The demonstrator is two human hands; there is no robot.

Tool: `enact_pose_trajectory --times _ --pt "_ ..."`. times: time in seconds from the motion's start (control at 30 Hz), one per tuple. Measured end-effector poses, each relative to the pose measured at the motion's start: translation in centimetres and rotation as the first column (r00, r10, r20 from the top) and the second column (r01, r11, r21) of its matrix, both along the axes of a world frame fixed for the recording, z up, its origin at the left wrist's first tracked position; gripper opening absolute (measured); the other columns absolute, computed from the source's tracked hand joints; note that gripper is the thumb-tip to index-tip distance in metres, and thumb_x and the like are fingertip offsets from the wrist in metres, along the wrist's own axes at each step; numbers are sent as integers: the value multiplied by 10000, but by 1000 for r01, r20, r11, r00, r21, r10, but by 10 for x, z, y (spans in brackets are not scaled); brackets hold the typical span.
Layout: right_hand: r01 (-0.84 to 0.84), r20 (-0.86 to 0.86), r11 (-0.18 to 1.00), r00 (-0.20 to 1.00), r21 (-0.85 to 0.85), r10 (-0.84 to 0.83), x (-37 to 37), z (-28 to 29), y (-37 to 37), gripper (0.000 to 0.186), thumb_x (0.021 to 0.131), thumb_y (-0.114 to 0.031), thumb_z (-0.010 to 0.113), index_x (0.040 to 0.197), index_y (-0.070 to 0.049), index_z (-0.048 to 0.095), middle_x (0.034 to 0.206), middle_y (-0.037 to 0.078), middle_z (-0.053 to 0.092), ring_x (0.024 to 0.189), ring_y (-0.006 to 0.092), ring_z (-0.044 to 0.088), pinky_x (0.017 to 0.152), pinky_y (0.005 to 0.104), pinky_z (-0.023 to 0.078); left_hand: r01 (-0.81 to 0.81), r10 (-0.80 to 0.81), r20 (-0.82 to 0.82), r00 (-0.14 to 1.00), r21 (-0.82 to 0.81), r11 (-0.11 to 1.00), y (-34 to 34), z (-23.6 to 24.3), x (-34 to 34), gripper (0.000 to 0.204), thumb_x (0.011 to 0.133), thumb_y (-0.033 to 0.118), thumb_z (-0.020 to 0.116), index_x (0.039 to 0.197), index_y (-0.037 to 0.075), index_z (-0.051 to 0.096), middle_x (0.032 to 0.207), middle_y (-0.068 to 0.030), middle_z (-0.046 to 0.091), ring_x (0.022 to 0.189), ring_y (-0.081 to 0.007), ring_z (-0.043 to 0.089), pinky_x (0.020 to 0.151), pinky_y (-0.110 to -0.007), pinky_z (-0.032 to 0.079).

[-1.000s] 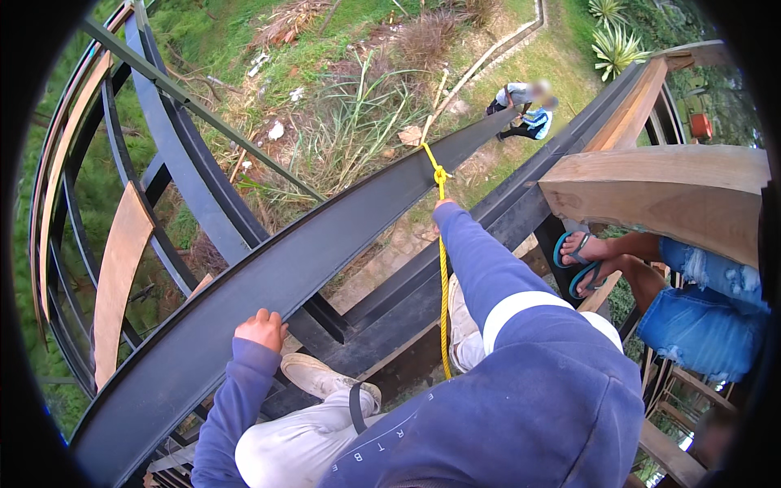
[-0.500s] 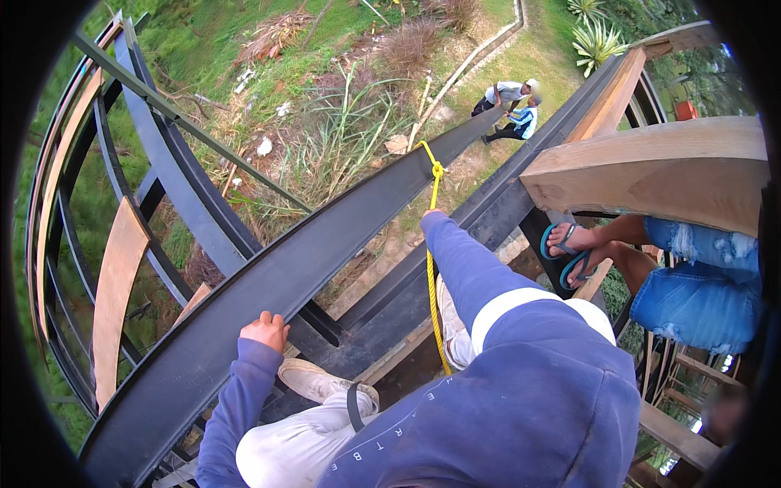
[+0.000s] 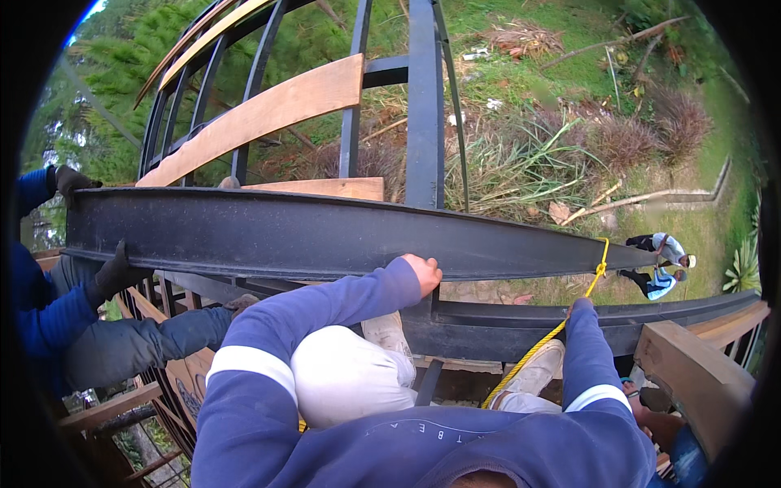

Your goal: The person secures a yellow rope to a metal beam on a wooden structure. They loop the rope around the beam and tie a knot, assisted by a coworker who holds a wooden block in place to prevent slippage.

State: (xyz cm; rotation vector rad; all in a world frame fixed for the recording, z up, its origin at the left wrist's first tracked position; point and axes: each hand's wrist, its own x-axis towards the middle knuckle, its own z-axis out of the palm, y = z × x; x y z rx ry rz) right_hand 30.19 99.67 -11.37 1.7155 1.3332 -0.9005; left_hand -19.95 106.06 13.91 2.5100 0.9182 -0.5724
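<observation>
A long black steel beam [image 3: 309,228] runs across in front of me. My left hand [image 3: 423,275] grips its lower edge with bent fingers. My right hand [image 3: 581,305], mostly hidden by its sleeve, is closed on a yellow rope [image 3: 525,363], just below the knot [image 3: 601,269] tied round the beam. At the left, a co-worker's two gloved hands [image 3: 114,272] hold the beam's end. Two people [image 3: 665,279] on the ground below are at its far end. My pale shoes [image 3: 537,366] are among the dark steel members under the beam.
Curved black steel framing [image 3: 425,98] with wooden boards [image 3: 268,114] stands beyond the beam, high above grass and brush [image 3: 521,163]. A wooden beam [image 3: 691,382] and another person's legs [image 3: 651,415] are at lower right. Open gaps show between the members underfoot.
My view has swung left, so the beam now lies level across it and the gloved co-worker appears. My hands remain on the beam and rope.
</observation>
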Motion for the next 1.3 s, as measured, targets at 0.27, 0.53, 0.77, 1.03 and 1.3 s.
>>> enact_pose_trajectory --times 0.27,0.53,0.77,1.03,1.3 --pt "303 -36 951 951 -66 -306 -2 -12 -3 327 894 -224 478 1125 -8 560 881 187 652 793 325 644 677 420 528 0 -1 16 1000 116 993 -15 -6 23 163 794 228 602 753 86 532 743 -91 539 602 -245 628 517 -378 511" --pt "344 -52 932 935 -116 -351 -24 -9 -16 338 884 -235 502 1132 -15 566 919 174 651 836 314 640 716 410 525 3 -2 -13 1000 105 994 -13 -3 15 178 784 231 622 759 79 533 761 -97 545 616 -251 629 535 -387 513" --pt "301 -62 945 949 -125 -310 -28 -10 -10 349 876 -245 522 1138 -21 571 952 161 651 874 304 636 750 400 522 -15 25 -106 994 88 996 -15 12 3 186 790 245 634 785 75 558 793 -97 553 636 -256 636 547 -386 513" --pt "233 -65 964 968 -127 -243 -37 -13 -5 362 866 -256 546 1146 -28 577 990 148 651 918 293 631 789 389 519 -16 21 -64 998 70 997 -13 14 7 172 779 229 633 762 69 573 777 -103 560 652 -264 636 564 -393 514" --pt "119 -55 982 990 -149 -129 -34 -6 -7 377 856 -267 570 1153 -34 583 1027 134 651 961 282 626 828 378 515 0 2 -49 999 37 999 -11 12 8 141 781 204 620 756 70 583 773 -107 564 661 -264 638 569 -389 514"
